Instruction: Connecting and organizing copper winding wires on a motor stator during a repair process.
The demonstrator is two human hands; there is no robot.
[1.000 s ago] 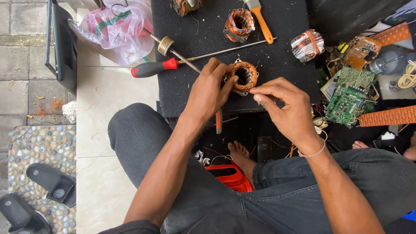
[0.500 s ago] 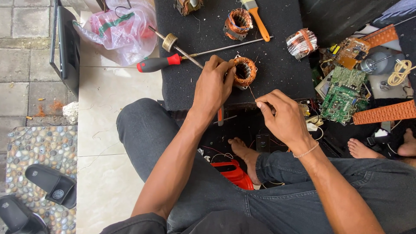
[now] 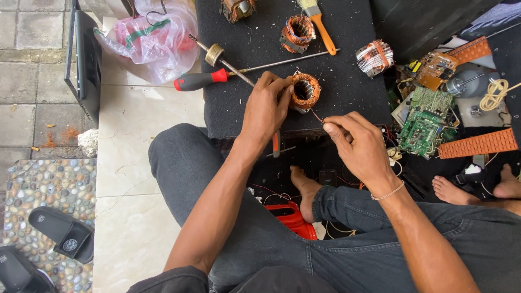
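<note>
- Black counter (image 3: 347,103) fills top centre of frame; person sits behind it w/ legs in dark jeans, bare foot (image 3: 304,187) under its front edge.
- Tiled floor (image 3: 141,179) at left, pebble strip w/ black sandals (image 3: 62,233) at lower left.
- Pink plastic bag (image 3: 157,40) at upper left, just beside counter edge.
- Green circuit board (image 3: 423,116) among other electronic parts at right of frame.
- Left hand (image 3: 266,108) at centre, on near edge of counter; fingers (image 3: 283,87) closed round left rim of copper coil stator (image 3: 305,91), thumb side touching it.
- Right hand (image 3: 361,144) at centre-right, just below & right of stator, not touching it.
- Right fingers (image 3: 332,126) pinched together on thin copper wire (image 3: 316,115), which runs up-left to stator.
- Red-handled screwdriver (image 3: 203,79) lies left of left hand, shaft running right behind the stator.
- Rotor shaft (image 3: 220,57) w/ brass-coloured collar crosses the screwdriver, upper left of stator.
- Second copper coil (image 3: 297,31) & orange-handled brush (image 3: 320,24) at top centre.
- Striped wound coil (image 3: 374,56) at upper right of stator, well apart.
</note>
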